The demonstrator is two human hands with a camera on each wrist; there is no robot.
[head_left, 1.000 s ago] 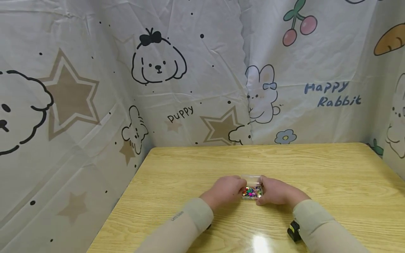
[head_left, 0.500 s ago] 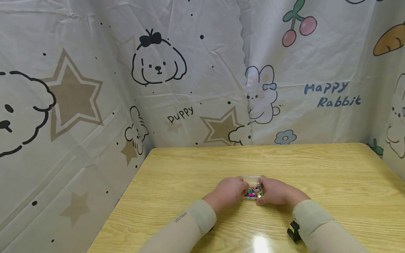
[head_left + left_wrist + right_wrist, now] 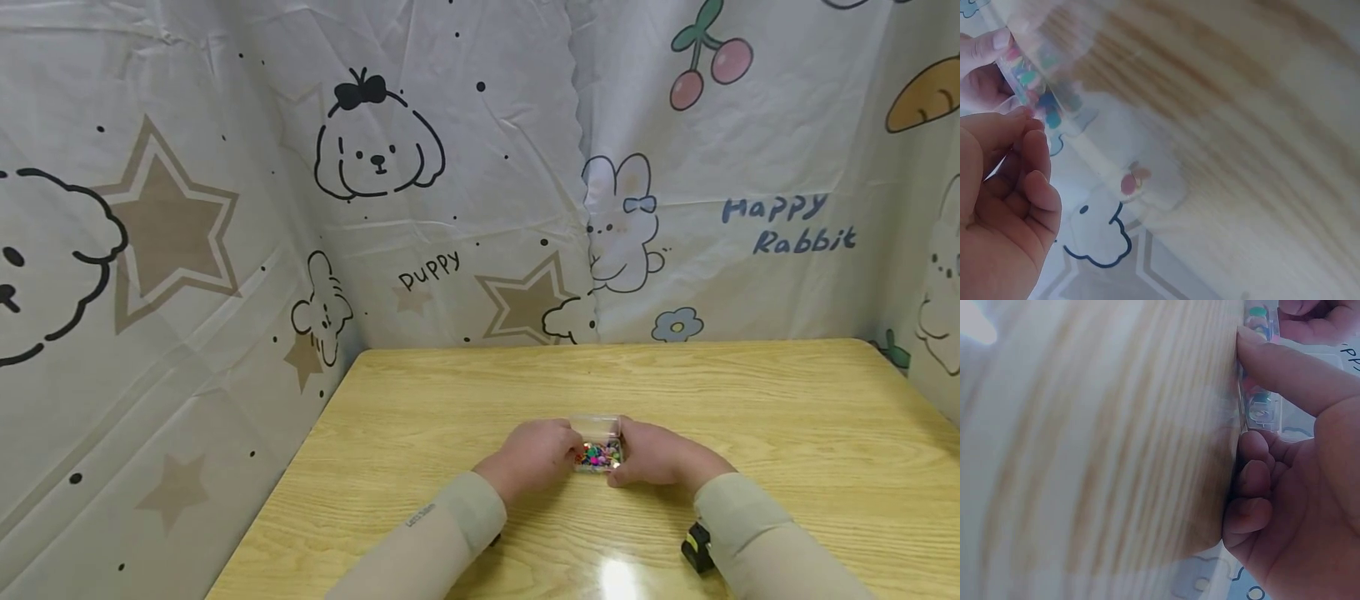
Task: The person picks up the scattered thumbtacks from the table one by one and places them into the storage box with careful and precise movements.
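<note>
A small clear plastic box (image 3: 598, 469) full of tiny multicoloured shiny pieces (image 3: 597, 455) sits on the table, its clear lid (image 3: 596, 427) raised at the back. My right hand (image 3: 656, 452) grips the box's right end, thumb in front and fingers curled beside it; the right wrist view shows this too. My left hand (image 3: 536, 454) is at the box's left end with fingers curled. In the left wrist view, its thumb and index fingertips (image 3: 1019, 112) meet beside a pink spot at the box's edge. Whether they pinch a piece or the box is unclear.
The glossy wooden table (image 3: 450, 392) stands against cloth walls (image 3: 480, 167) printed with cartoon animals and stars. A black object (image 3: 697, 548) shows beneath my right cuff. Pink and orange spots (image 3: 1132, 183) appear on the tabletop in the left wrist view, perhaps reflections.
My left hand shifted slightly right, further over the box, then drew back left to its rim. The right hand and the box have stayed in place.
</note>
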